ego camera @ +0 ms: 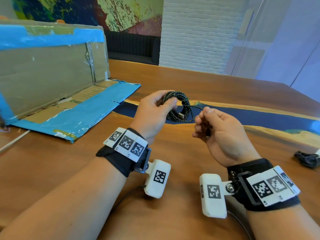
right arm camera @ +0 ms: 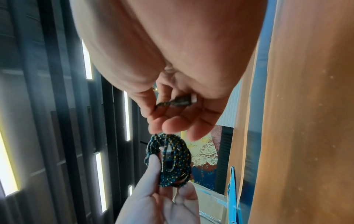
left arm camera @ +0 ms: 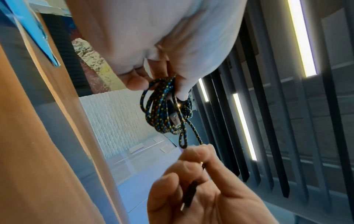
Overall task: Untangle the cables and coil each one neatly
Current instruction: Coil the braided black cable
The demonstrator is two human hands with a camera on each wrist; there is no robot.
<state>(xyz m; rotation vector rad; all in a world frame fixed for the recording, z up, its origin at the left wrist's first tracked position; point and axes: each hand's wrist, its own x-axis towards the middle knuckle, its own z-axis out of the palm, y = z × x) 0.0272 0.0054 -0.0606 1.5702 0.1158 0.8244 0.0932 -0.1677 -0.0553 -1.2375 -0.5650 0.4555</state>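
Braided cable, black with yellow and blue flecks: wound in loops, held above wooden table. Left hand: thumb and fingers clamped round coil. Right hand: fingers curled, pinching free tail, small plug lying across palm. Taped cardboard box at left; dark bundle at right edge.

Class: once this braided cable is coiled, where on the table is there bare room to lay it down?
Bare wood lies on the table between the wrists, and beyond the blue strip. It is crowded left by the flattened cardboard, right by a black bundle.
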